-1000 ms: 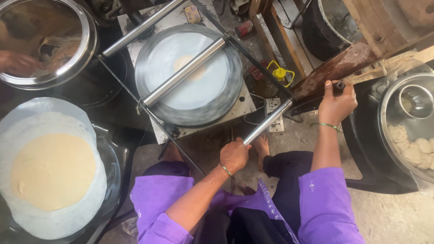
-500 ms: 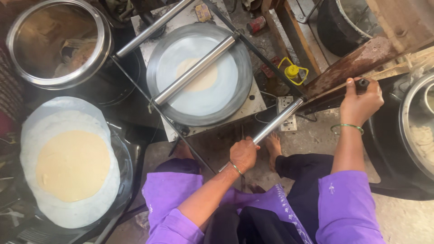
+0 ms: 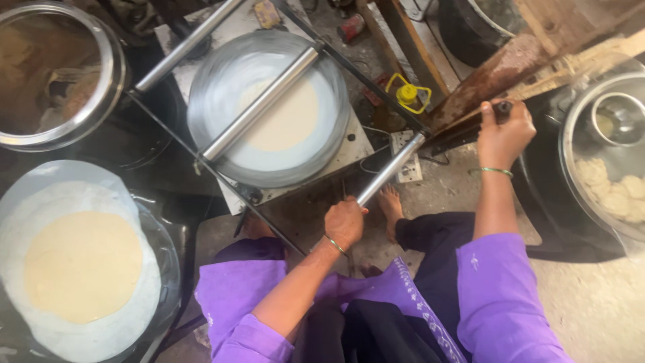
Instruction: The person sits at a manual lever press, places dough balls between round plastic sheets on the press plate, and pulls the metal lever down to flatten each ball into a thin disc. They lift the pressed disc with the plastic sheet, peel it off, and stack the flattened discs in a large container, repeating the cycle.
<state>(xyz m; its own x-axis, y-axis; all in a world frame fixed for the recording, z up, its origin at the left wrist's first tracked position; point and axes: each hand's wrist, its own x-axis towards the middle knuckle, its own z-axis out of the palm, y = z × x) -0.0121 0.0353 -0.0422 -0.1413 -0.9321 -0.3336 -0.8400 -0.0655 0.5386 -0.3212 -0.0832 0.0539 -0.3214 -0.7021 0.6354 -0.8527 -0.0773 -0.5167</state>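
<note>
Left hand (image 3: 345,222) wrapped tight round the end of the steel lever (image 3: 390,169); right hand (image 3: 500,131) clenched on the dark handle (image 3: 470,124) beside the wooden beam (image 3: 500,70). Flattened dough (image 3: 282,114) lying in the round press plate (image 3: 269,107), under the roller bar (image 3: 259,104). Best done, by the look of it, with both grips firm and an even pull, dough kept mid-plate.

No packages, labels, signs or screens anywhere in view.
</note>
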